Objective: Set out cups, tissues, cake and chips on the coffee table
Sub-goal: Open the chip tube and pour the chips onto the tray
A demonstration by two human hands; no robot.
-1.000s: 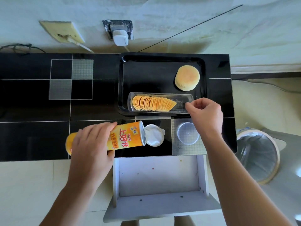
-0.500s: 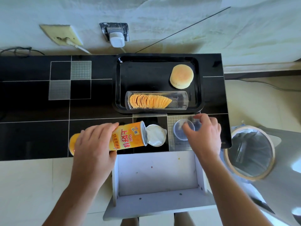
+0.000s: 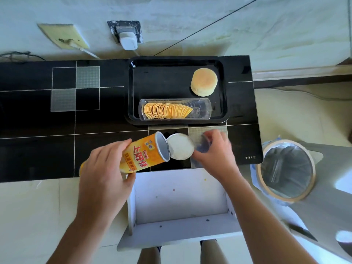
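Your left hand (image 3: 103, 175) grips the chip can (image 3: 144, 154), tilted, open mouth toward the foil seal (image 3: 180, 146) that hangs at its rim. Your right hand (image 3: 214, 152) has fingers curled on the clear lid (image 3: 203, 144), just beside that mouth; blur hides the exact pinch.

The chips (image 3: 166, 111) lie in their clear sleeve (image 3: 200, 109) on the black tray (image 3: 224, 96), with the cake (image 3: 204, 82) beside them.

Risks, as judged:
- The loose seal may block the lid from seating.
- The thin lid may slip from your fingers and roll off the table edge (image 3: 255, 162) toward the bin (image 3: 286, 169).
- Crumbs could spill from the tilted can.
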